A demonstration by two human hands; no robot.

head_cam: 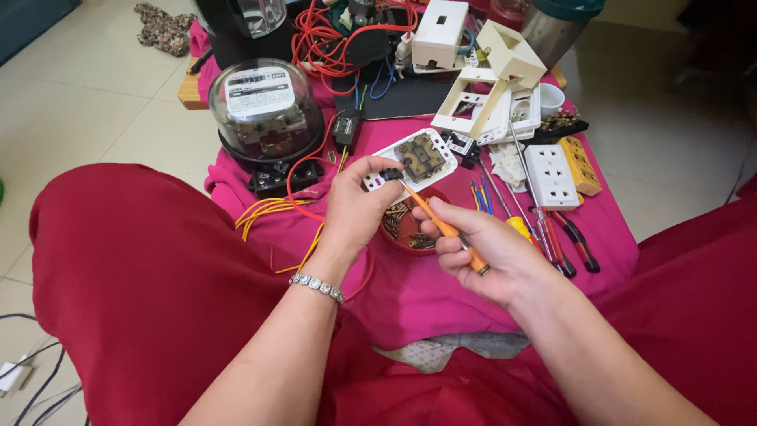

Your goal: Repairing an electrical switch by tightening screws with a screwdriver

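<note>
Glossy white plastic socket plate (415, 160), matt pink cloth (441, 292), seemingly smooth orange plastic screwdriver handle (449, 231), clear glass-like meter dome (266, 102).

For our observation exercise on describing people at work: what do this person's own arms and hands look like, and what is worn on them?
Both forearms are bare, with no sleeves or gloves in view. The left hand has a bracelet of silvery, square-looking links around the wrist. The right hand shows no ring, watch or band. Fingernails look short and unpainted.
</note>
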